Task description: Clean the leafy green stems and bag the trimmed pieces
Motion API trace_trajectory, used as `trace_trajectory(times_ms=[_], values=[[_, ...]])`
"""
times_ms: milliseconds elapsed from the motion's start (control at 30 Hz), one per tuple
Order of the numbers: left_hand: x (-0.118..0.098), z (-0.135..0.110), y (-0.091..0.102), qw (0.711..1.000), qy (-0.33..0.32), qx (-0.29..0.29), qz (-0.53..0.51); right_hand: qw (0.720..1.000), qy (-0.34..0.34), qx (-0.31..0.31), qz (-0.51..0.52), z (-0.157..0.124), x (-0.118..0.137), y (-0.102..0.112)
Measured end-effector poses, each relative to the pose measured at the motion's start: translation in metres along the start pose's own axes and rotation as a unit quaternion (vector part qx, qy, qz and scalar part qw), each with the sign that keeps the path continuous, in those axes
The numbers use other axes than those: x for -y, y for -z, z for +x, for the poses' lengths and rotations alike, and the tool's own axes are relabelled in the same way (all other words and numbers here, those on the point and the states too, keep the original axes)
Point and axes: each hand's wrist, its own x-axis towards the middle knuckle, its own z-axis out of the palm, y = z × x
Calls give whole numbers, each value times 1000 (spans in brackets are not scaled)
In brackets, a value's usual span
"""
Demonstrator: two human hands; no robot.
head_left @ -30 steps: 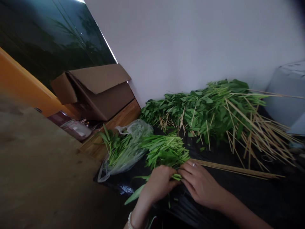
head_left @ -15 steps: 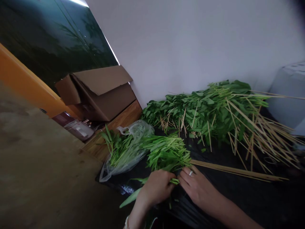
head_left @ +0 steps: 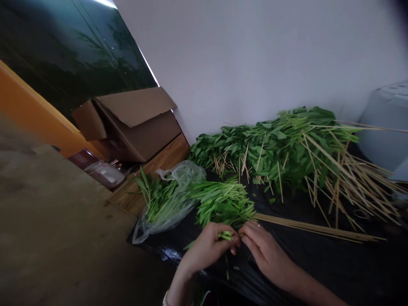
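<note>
My left hand (head_left: pixel 211 245) is closed around a few leafy green stems (head_left: pixel 225 235), whose cut ends poke out above the thumb. Right beside it my right hand (head_left: pixel 264 251), with a ring on one finger, has its fingers pinched together at the left fingertips. What the right fingers grip is too small and hidden to make out. Just beyond both hands lies a heap of loose leafy greens (head_left: pixel 223 202) on black plastic sheeting (head_left: pixel 299 263). A bundle of thin bamboo skewers (head_left: pixel 318 228) stretches rightward from that heap.
Skewered greens (head_left: pixel 270 140) are piled against the white wall, their bare sticks (head_left: pixel 360 187) jutting right and forward. On the left, a clear plastic bag (head_left: pixel 185 199) holds more greens. An open cardboard box (head_left: pixel 140 123) and a pale container (head_left: pixel 387 123) stand farther off.
My left hand has turned, showing the stem ends above its thumb. Long leaves hanging left of it have mostly gone from sight. My right hand has shifted slightly, its fingers now pinched.
</note>
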Motion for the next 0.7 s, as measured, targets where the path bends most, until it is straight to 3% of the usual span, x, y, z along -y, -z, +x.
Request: trace_trajectory(times_ms=[100,233,333,433,500,567,633,700], values=[[3,2,16,996,-10,-26,-88,989,-79,13,127,2,-2,2],[8,3,35,990,-24,-90,-104,971,-131,25,197,4,-10,-1],[4,4,47,993,-10,-96,-63,964,-155,19,217,5,-16,-4],[-14,12,62,986,-17,-148,77,966,-156,4,205,6,-19,-4],[-27,26,69,955,-24,-204,213,975,-142,-1,171,6,-20,-4],[-35,48,70,906,-12,-252,341,984,-122,2,126,5,-20,-3],[-30,75,63,861,16,-278,425,991,-100,9,88,3,-19,-4],[-13,100,50,845,27,-270,462,994,-80,18,65,2,-18,-6]])
